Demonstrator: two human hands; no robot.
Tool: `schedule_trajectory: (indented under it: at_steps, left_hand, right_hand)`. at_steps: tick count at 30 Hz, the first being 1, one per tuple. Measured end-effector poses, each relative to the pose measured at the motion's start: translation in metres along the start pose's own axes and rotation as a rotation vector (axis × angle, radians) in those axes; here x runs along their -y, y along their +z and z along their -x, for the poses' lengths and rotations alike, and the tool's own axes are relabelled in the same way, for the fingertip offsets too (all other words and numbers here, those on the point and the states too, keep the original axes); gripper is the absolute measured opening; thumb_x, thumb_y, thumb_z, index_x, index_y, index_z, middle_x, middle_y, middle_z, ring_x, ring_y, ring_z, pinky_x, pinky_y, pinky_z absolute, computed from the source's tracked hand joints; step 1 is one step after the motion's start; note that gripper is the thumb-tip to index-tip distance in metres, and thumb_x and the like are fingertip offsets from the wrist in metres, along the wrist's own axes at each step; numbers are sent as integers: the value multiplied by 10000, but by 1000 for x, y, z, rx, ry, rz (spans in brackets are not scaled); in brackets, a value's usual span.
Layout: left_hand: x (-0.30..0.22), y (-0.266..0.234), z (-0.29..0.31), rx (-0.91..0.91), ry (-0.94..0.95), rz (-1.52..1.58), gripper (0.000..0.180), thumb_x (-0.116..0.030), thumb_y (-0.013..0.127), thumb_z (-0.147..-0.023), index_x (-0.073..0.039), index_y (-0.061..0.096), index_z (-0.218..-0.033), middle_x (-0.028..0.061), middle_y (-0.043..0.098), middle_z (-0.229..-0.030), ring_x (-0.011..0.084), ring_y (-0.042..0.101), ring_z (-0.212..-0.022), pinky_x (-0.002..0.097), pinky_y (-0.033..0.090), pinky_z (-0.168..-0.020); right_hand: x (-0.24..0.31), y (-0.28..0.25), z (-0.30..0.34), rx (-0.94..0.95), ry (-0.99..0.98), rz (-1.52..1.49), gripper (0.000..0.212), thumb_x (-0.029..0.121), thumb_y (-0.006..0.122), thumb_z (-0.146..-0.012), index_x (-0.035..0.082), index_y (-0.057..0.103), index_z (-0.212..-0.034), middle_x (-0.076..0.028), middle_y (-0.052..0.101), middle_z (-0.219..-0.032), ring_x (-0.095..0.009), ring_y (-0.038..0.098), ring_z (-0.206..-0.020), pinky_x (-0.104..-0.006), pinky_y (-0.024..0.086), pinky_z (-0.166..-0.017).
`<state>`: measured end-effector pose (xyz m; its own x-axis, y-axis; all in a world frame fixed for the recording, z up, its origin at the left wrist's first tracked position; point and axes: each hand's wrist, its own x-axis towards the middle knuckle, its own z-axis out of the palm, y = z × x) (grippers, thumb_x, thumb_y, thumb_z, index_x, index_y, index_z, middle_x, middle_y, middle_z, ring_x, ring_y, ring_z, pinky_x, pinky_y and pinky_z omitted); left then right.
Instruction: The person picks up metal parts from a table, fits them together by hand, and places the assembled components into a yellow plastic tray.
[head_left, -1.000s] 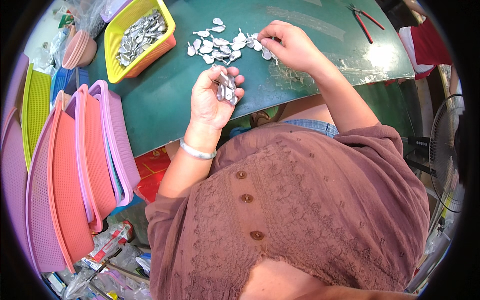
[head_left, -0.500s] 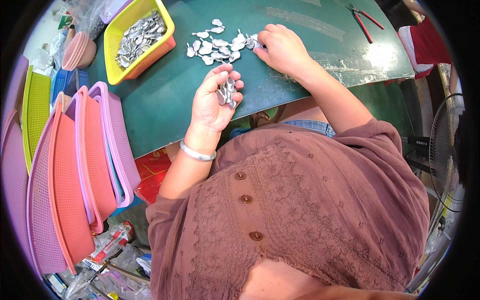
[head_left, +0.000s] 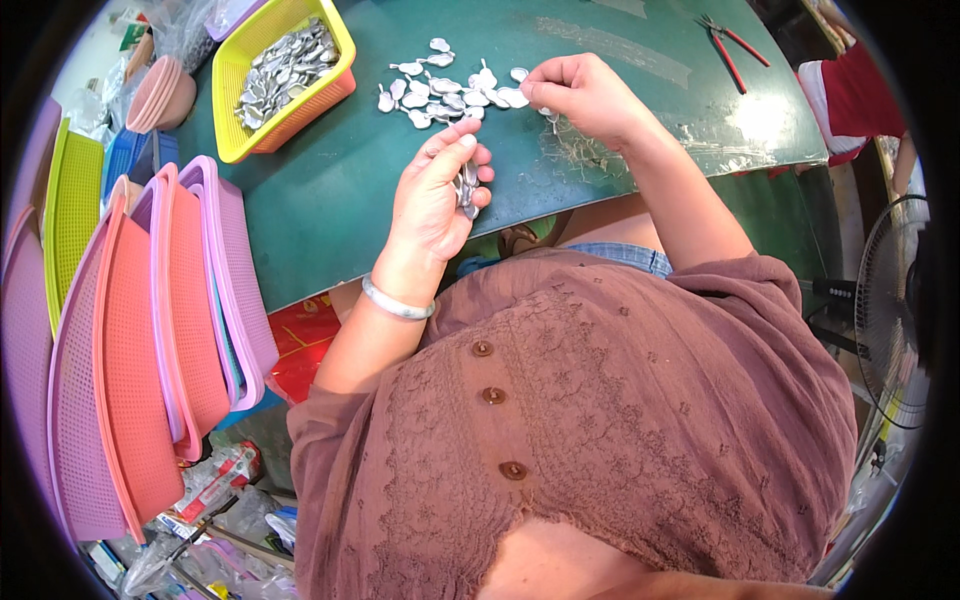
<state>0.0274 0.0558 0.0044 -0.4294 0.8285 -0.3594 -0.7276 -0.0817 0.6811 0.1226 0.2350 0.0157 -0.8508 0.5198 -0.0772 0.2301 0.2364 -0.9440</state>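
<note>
Small silvery metal pieces, rounded with thin stems, lie in a loose pile on the green table. My left hand, palm up below the pile, has its fingers curled round several of these metal pieces; the thumb lies over them. At the pile's right edge my right hand is closed in a pinch, thumb and forefinger meeting at the end of one metal piece. Another piece shows just under that hand, partly hidden. The other fingers of the right hand are folded under.
A yellow basket full of similar metal pieces stands on the table's left part. Red-handled pliers lie at the far right. Stacked pink and purple baskets crowd the left side. A fan stands at right, near another person's red sleeve.
My right hand has drawn slightly right, its fingers now pinched together at the pile's edge. My left hand's fingers have closed further over the metal pieces, and its palm has turned a little.
</note>
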Motion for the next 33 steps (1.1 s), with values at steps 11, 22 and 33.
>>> schedule_trajectory:
  at_steps: [11, 22, 33]
  left_hand:
    - [-1, 3, -2, 29, 46, 42, 224, -182, 497, -883, -47, 502, -1061, 52, 555, -804, 141, 524, -662, 214, 400, -479]
    - [-1, -7, -3, 79, 63, 121, 166, -160, 450, -889, -35, 533, -961, 97, 585, -878, 175, 558, -719, 258, 442, -504]
    - [2, -9, -5, 65, -27, 174, 126, -146, 527, -846, -61, 512, -937, 53, 543, -751, 201, 559, -724, 265, 456, -518]
  right_hand:
    - [17, 26, 22, -95, -844, 502, 106, 41, 612, -726, 41, 609, -832, -83, 557, -801, -253, 544, -734, -309, 445, -645]
    - [-6, -6, 23, -243, -581, 577, 84, 60, 560, -753, 35, 608, -818, -91, 579, -809, -276, 555, -804, -347, 454, -703]
    - [-19, -2, 22, -276, -452, 863, 221, 236, 634, -720, 28, 595, -782, -100, 548, -767, -282, 538, -803, -374, 446, -721]
